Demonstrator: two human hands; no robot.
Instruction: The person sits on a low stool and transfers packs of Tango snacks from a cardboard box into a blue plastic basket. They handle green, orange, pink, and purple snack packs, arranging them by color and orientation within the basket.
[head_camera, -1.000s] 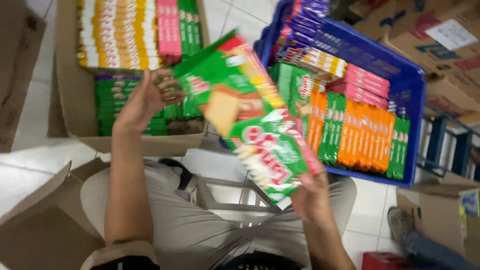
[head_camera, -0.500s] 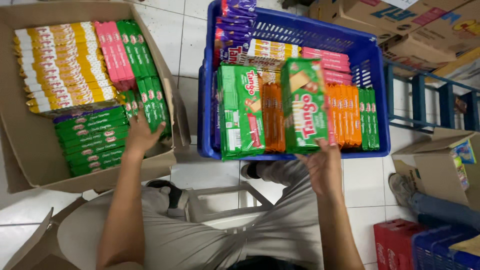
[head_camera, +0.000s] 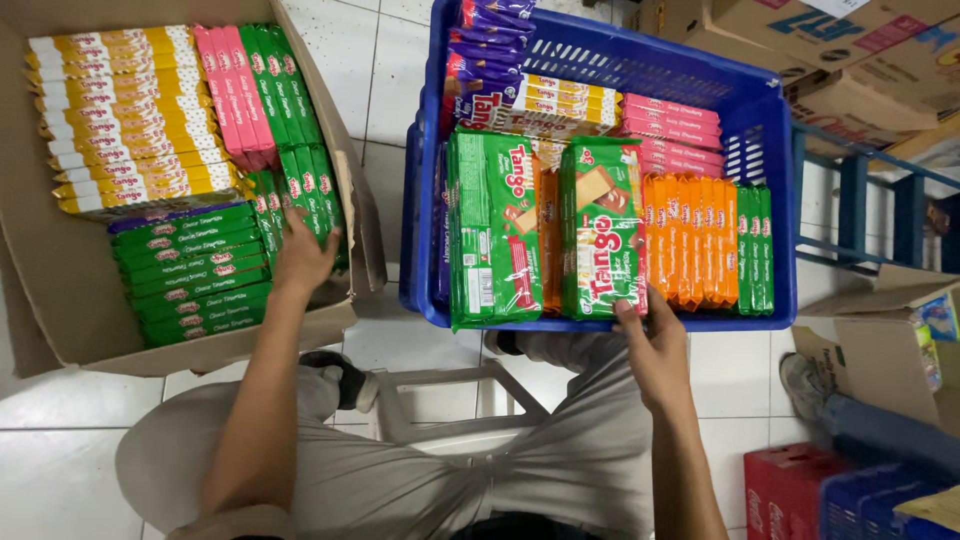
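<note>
Green wafer pack (head_camera: 601, 228) now down in blue crate (head_camera: 770, 130), front edge, atop orange packs (head_camera: 692, 240); was mid-air sec ago. R hand (head_camera: 655, 350) still pinching its near end. L hand (head_camera: 302, 255) open, flat on green packs (head_camera: 290, 190) at cardboard box (head_camera: 60, 300) front-right corner. White stool (head_camera: 440, 405) betw knees.

1 head camera, steeply downward, close over hands (head_camera: 300, 255)
</note>
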